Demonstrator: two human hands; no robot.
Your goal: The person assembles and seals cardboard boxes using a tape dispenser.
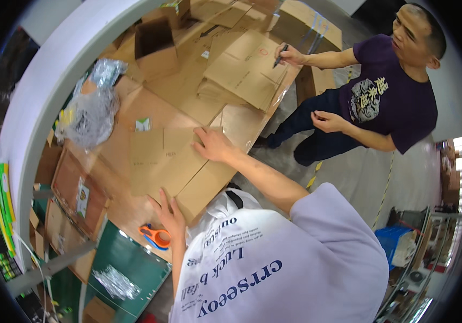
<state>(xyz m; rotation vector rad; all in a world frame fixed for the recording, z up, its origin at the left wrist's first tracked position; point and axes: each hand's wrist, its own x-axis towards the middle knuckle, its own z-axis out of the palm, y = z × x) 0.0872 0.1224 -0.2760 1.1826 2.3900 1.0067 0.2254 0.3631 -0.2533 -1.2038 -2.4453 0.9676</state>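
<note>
A flattened cardboard box (pixel 158 161) lies on the brown tabletop in front of me. My right hand (pixel 213 144) rests on its far right part, fingers spread over the surface. At its near left edge, my left hand (pixel 169 216) touches it with outstretched fingers. Neither hand grips anything. A pair of orange-handled scissors (pixel 158 238) lies just left of my left wrist, near the table's edge.
Flat cardboard sheets (pixel 241 70) are stacked farther back, by a co-worker (pixel 387 91) holding a black marker (pixel 280 56). A clear plastic bag (pixel 93 116) and an open carton (pixel 156 51) stand at the far left. A green table (pixel 118 255) adjoins on the left.
</note>
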